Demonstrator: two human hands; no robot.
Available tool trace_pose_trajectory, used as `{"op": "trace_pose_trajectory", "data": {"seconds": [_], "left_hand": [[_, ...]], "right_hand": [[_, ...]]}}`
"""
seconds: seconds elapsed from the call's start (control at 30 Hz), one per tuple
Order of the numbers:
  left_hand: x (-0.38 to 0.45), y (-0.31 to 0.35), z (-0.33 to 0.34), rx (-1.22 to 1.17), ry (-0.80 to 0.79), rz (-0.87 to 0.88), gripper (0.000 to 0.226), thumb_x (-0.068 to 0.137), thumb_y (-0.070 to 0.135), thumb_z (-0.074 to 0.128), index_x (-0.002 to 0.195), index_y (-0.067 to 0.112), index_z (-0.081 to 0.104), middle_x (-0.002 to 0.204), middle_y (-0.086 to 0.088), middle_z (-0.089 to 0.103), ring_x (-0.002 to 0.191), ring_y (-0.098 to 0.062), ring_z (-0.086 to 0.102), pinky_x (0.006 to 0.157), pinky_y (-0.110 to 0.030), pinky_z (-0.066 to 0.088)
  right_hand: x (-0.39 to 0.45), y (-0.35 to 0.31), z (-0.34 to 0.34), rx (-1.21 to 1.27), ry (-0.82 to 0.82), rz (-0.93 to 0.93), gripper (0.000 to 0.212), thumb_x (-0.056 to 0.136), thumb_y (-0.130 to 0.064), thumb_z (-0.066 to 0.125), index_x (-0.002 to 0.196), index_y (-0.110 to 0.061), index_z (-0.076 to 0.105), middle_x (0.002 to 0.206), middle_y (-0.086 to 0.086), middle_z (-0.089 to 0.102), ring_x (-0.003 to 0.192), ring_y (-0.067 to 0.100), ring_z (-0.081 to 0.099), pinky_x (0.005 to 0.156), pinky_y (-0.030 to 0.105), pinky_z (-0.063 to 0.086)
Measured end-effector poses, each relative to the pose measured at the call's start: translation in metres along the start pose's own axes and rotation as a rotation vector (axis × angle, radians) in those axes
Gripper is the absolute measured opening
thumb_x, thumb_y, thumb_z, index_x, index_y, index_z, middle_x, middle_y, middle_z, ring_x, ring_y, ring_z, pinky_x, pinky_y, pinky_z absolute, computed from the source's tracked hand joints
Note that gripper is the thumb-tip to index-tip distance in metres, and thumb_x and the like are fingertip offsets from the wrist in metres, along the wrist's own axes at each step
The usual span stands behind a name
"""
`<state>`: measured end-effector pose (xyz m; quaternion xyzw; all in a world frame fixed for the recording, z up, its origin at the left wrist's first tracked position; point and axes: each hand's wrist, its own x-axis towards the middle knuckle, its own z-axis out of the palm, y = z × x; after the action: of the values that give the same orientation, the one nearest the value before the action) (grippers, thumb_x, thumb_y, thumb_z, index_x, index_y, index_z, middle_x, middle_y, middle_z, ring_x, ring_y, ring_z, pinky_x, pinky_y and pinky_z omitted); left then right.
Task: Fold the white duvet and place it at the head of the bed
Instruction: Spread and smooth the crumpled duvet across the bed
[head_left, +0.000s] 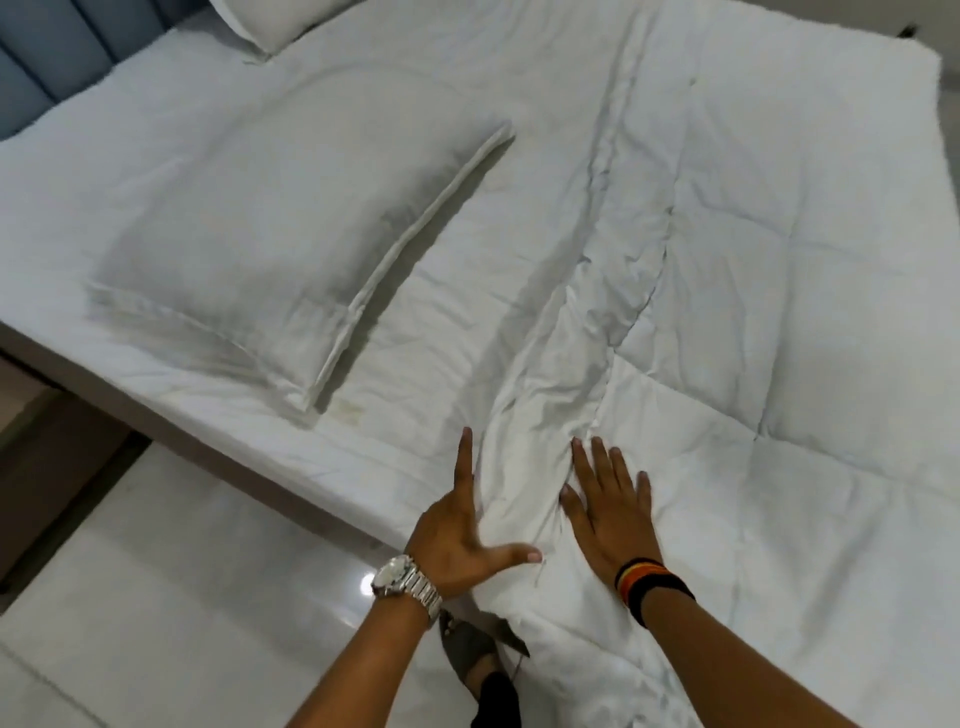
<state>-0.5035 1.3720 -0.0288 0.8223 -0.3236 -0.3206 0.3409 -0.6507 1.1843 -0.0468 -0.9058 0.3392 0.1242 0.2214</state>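
Matt, creased quilted cloth duvet; glossy tiled floor; shiny metal watch.

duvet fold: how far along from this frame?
Done: little; the white duvet lies spread over the bed's foot half, its edge bunched. In hand: left hand and right hand press open-palmed on that ridge. Left: the folds, then moving it beside the pillow at the head.

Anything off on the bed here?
Yes. The near pillow lies skewed, angled across the sheet rather than square to the headboard. The duvet has a bunched, rumpled edge beside both flat hands (left hand, right hand). No spills or tears visible.
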Motion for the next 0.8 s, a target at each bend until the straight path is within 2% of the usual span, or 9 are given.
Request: {"op": "trace_pose_trajectory", "data": {"seconds": [0.1,0.2,0.3,0.37,0.43,0.53,0.63,0.73,0.8], "left_hand": [[-0.004,0.004,-0.006,0.072,0.102,0.132,0.165,0.043,0.095,0.076,0.158,0.04,-0.028,0.173,0.007,0.01,0.148,-0.015,0.033,0.116,-0.035,0.027],[-0.006,0.008,-0.009,0.184,0.136,0.206,0.162,0.046,0.098,0.07,0.16,0.036,-0.027,0.17,0.01,-0.028,0.16,-0.012,-0.006,0.129,-0.042,0.001],[-0.015,0.018,-0.003,0.085,0.043,0.131,0.16,0.053,0.086,0.08,0.155,0.04,-0.034,0.175,-0.001,-0.004,0.16,-0.013,0.002,0.13,-0.042,0.009],[-0.026,0.029,0.0,0.057,0.07,0.102,0.142,0.067,0.069,0.084,0.162,0.038,-0.017,0.162,-0.014,0.04,0.145,-0.03,0.043,0.114,-0.04,0.043],[-0.036,0.047,-0.004,0.013,0.119,0.113,0.113,0.082,0.054,0.081,0.164,0.037,0.006,0.112,-0.013,0.074,0.093,-0.026,0.073,0.078,-0.035,0.058],[-0.049,0.074,-0.039,-0.078,0.269,0.166,0.074,0.093,0.048,0.074,0.154,0.038,0.034,0.062,0.006,0.06,0.049,-0.003,0.056,0.053,-0.027,0.046],[-0.058,0.094,-0.075,-0.144,0.265,0.114,0.063,0.096,0.053,0.066,0.149,0.031,0.04,0.079,0.008,0.063,0.063,0.003,0.061,0.051,-0.018,0.043],[-0.065,0.101,-0.089,-0.134,0.144,-0.209,0.1,0.083,0.085,0.053,0.156,0.018,0.036,0.135,-0.01,0.062,0.115,-0.029,0.063,0.079,-0.027,0.046],[-0.072,0.085,-0.083,-0.055,0.069,-0.33,0.119,0.075,0.098,0.038,0.163,0.019,0.024,0.154,-0.015,0.05,0.134,-0.037,0.053,0.098,-0.039,0.042]], "right_hand": [[-0.018,-0.002,-0.001,0.096,0.016,0.024,0.079,0.093,-0.077,-0.001,0.164,-0.043,-0.011,0.176,-0.007,-0.008,0.162,0.019,-0.006,0.13,0.052,-0.002],[-0.049,-0.006,0.001,0.143,0.045,0.066,0.083,0.091,-0.079,0.002,0.165,-0.043,-0.008,0.176,-0.007,-0.005,0.162,0.018,-0.003,0.13,0.05,0.0],[-0.083,-0.009,0.001,0.187,0.077,0.115,0.083,0.09,-0.078,0.003,0.165,-0.042,-0.007,0.176,-0.006,-0.004,0.162,0.019,-0.002,0.13,0.05,0.002],[-0.111,-0.014,0.002,0.222,0.125,0.135,0.079,0.094,-0.075,0.007,0.165,-0.041,-0.004,0.176,-0.006,-0.002,0.162,0.018,-0.001,0.13,0.051,0.002],[-0.144,-0.017,0.002,0.349,0.184,0.189,0.074,0.099,-0.071,0.013,0.165,-0.042,-0.001,0.176,-0.007,0.001,0.162,0.016,-0.001,0.13,0.052,0.0],[-0.176,-0.018,-0.009,0.461,0.297,0.222,0.071,0.102,-0.07,0.016,0.165,-0.042,0.001,0.176,-0.006,0.004,0.162,0.014,0.001,0.13,0.052,-0.001],[-0.18,-0.024,-0.028,0.489,0.39,0.208,0.073,0.101,-0.071,0.014,0.166,-0.038,0.006,0.176,-0.007,0.008,0.161,0.013,0.005,0.13,0.051,-0.001],[-0.169,-0.029,-0.038,0.492,0.439,0.182,0.074,0.1,-0.071,0.014,0.166,-0.038,0.01,0.175,-0.008,0.011,0.161,0.013,0.01,0.13,0.05,0.001],[-0.165,-0.027,-0.027,0.438,0.354,0.199,0.071,0.103,-0.072,0.015,0.166,-0.039,0.01,0.175,-0.007,0.009,0.161,0.015,0.008,0.13,0.051,-0.001]]}}
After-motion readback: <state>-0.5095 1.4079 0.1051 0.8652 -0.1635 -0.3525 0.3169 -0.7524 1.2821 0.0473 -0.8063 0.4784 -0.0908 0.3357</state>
